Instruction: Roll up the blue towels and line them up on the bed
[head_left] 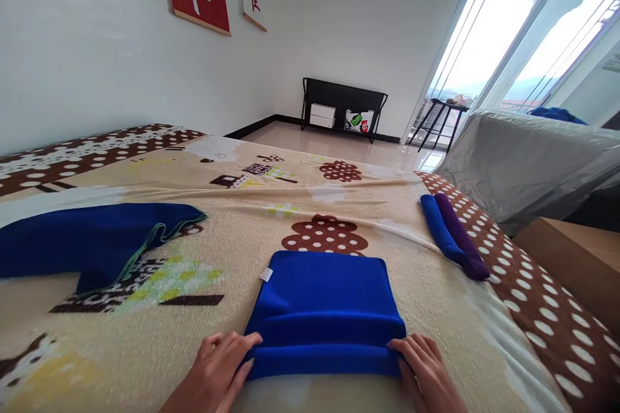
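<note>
A blue towel [329,287] with a small white label lies flat in front of me, its near edge turned over into a narrow fold. My left hand [217,361] pinches the left end of that fold between thumb and fingers. At the right end, my right hand [423,361] grips the fold the same way. Toward the right edge of the bed, a rolled blue towel [440,229] and a rolled purple towel [462,235] rest side by side. On the left, a dark blue cloth [87,239] with greenish edging is spread loosely.
The patterned blanket [242,226] under everything has some wrinkles. Beyond the bed's right side are a cardboard box [576,264] and a plastic-covered piece of furniture [523,161]. A black rack [343,103] stands by the far wall, and a dark stool [438,122] is near the window.
</note>
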{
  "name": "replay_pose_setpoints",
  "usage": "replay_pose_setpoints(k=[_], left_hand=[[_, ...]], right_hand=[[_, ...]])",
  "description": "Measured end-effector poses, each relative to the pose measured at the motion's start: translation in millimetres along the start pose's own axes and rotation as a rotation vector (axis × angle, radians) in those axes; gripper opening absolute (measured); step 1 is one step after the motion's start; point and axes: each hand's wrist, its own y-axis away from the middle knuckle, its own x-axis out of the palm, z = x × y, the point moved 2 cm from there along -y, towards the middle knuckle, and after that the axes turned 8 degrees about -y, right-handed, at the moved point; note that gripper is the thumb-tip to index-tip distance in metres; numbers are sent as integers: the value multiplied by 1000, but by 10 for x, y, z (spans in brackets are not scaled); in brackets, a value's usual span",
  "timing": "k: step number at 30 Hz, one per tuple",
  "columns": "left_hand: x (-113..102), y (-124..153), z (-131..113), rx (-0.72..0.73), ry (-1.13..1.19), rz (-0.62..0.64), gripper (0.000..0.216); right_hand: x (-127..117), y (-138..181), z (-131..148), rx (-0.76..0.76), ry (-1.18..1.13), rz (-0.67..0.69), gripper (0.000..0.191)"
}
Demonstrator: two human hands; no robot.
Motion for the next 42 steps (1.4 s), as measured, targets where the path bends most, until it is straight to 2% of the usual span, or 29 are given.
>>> replay_pose_setpoints(k=[2,4,7,9,11,13,15,17,19,21,23,25,27,29,32,34,35,37,39,40,42], left_hand=[[71,-77,-117,-47,-169,-114,35],[182,-211,-370,-82,-233,-212,38],[346,-440,-842,81,-112,-266,44],[412,-517,-988,180,-103,-229,41],[428,-479,-893,167,-157,-166,43],[393,-335,-629,88,-188,-139,46],[331,-158,-350,12,-217,-134,44],[262,-44,-196,-61,-249,-159,41],[210,-64,-240,-98,-268,-208,39],[208,-220,-455,-54,-240,-216,42],[260,-436,-719,61,-180,-159,49],[333,-589,-865,149,-148,-90,48],[389,-604,-797,125,-174,-51,47],[412,-493,-574,20,-217,-38,49],[390,-321,-329,-123,-255,-92,44],[366,-353,-406,-143,-250,-157,37],[364,-420,-513,-109,-227,-169,36],[391,-602,-768,29,-140,-126,43],[447,-732,-919,137,-59,-34,47],[478,-746,-912,126,-49,6,48],[524,-658,-742,-9,-96,38,48]], right_hand=[[106,-61,84,29,160,-114,25],[241,-191,273,12,250,-217,32],[430,-428,637,-173,179,-186,35],[482,-506,747,-209,154,-133,37],[457,-457,664,-111,196,-122,43],[384,-298,455,-9,248,-125,46],[304,-116,246,37,290,-134,48],[257,-15,147,50,326,-138,49],[260,-57,208,64,344,-164,47],[321,-230,402,42,315,-163,42],[417,-441,617,-15,250,-103,40],[494,-572,712,-26,204,-42,41],[505,-552,613,42,217,-30,44],[460,-407,385,130,270,-41,46],[382,-202,136,211,344,-90,49],[388,-225,193,217,345,-127,44],[415,-291,283,200,317,-129,41],[504,-479,505,141,209,-75,37],[588,-633,638,124,98,11,37],[612,-665,635,153,68,46,39],[606,-613,494,274,71,66,43]])
